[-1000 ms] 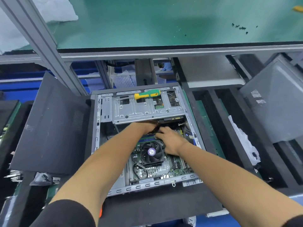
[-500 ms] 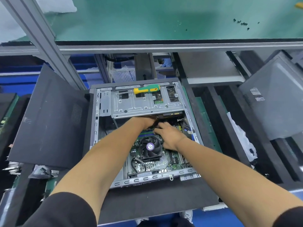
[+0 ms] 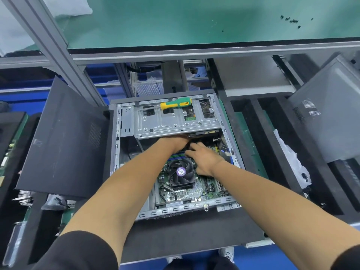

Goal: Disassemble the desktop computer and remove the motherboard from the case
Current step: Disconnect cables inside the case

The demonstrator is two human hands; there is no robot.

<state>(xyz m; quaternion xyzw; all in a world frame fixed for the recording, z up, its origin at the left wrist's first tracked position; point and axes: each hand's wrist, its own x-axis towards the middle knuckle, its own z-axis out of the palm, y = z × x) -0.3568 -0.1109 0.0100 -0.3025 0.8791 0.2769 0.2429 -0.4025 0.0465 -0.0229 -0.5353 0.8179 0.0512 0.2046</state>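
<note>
The open computer case [image 3: 116, 145] lies on its side in front of me. Its green motherboard [image 3: 206, 190] carries a black cooler fan [image 3: 181, 172]. A silver drive cage [image 3: 175, 121] spans the far half, with a green and yellow screwdriver [image 3: 175, 103] lying on it. My left hand [image 3: 173, 143] reaches under the cage's near edge, where its fingers are hidden. My right hand [image 3: 204, 158] rests just right of the fan, fingers pointing into the same dark gap among black cables. Whether either hand holds anything is hidden.
A black side panel [image 3: 64, 139] leans at the left and a grey panel [image 3: 327, 117] at the right. The green bench top [image 3: 194, 20] above holds several small black screws [image 3: 290, 20]. A white plastic bag [image 3: 292, 162] lies at the right. An aluminium post [image 3: 52, 47] slants at upper left.
Both hands stay at the gap under the drive cage, the right one shifted slightly. My head has moved, so the case sits a little higher in view.
</note>
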